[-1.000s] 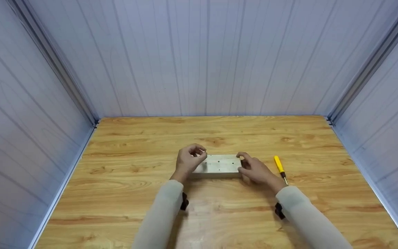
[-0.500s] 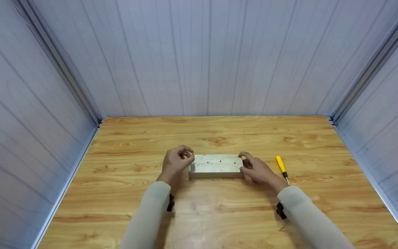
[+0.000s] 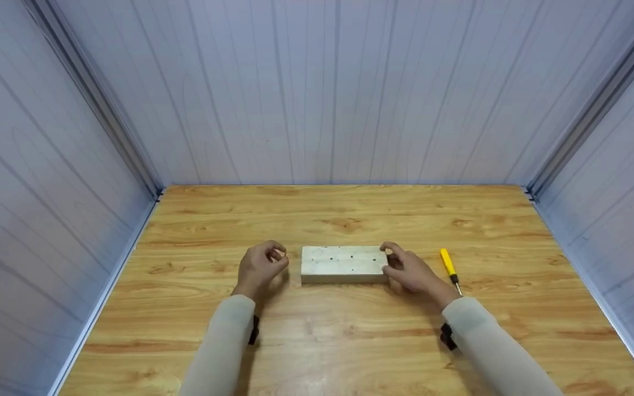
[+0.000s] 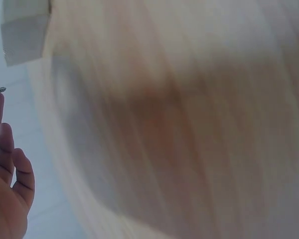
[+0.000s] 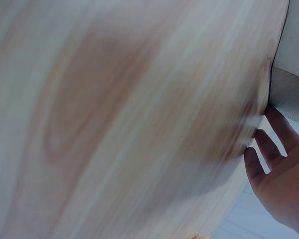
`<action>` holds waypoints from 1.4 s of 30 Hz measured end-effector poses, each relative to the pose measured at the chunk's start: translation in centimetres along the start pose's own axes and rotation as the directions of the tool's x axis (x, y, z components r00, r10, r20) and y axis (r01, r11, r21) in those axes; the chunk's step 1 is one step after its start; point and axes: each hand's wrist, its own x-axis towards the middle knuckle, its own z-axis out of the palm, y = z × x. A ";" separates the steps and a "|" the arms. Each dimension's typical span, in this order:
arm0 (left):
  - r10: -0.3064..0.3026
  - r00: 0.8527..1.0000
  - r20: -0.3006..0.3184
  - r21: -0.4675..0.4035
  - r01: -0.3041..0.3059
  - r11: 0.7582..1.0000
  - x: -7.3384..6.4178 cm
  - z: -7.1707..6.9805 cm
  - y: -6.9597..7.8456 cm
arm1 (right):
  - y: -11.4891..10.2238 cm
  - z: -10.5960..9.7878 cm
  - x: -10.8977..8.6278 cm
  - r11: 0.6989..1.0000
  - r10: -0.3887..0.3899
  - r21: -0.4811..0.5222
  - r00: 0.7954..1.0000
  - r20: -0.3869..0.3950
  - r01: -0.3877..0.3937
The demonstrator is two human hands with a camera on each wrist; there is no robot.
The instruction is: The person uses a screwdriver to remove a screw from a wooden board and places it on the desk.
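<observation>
A pale wooden block (image 3: 328, 268) with several small dark holes in its top lies flat on the table. My right hand (image 3: 411, 271) grips its right end, thumb at the near corner and index finger at the far one. In the right wrist view, fingers (image 5: 281, 132) rest at the block's end face (image 5: 289, 94). To the left of the block, apart from it, my left hand (image 3: 261, 267) pinches a small metal screw (image 4: 0, 90) between thumb and index finger. The screw's tip pokes out past the fingertips; the rest is hidden.
A screwdriver (image 3: 447, 265) with a yellow and black handle lies right of the right hand, its shaft partly behind the right forearm. White panel walls (image 3: 317, 110) enclose the wood-grain table (image 3: 317, 214) at the back and both sides.
My left hand has moved left, from over the block's left end to beside it, and slightly lower, still pinching the screw. The right hand stays on the block.
</observation>
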 end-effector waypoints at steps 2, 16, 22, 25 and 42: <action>-0.036 0.999 0.007 -0.003 0.036 0.999 -0.1 -0.1 -0.4 | 0.0 0.0 0.0 1.000 0.000 0.001 1.000 0.001 0.000; -0.211 0.976 0.053 0.082 0.206 0.975 -0.2 -0.2 -1.1 | 0.2 0.1 0.1 1.000 -0.015 0.020 1.000 0.004 0.015; -0.258 0.965 0.050 0.125 0.251 0.960 0.0 0.0 -1.1 | 0.3 0.1 0.1 1.000 0.007 0.023 1.000 0.012 -0.007; -0.278 0.959 0.049 0.147 0.269 0.952 0.0 0.1 -1.1 | 0.4 0.1 0.1 1.000 0.004 0.019 1.000 0.014 -0.004; -0.329 0.944 0.042 0.149 0.319 0.936 -0.1 0.3 -0.3 | 0.1 -0.1 -0.2 1.000 -0.020 0.018 1.000 -0.003 0.020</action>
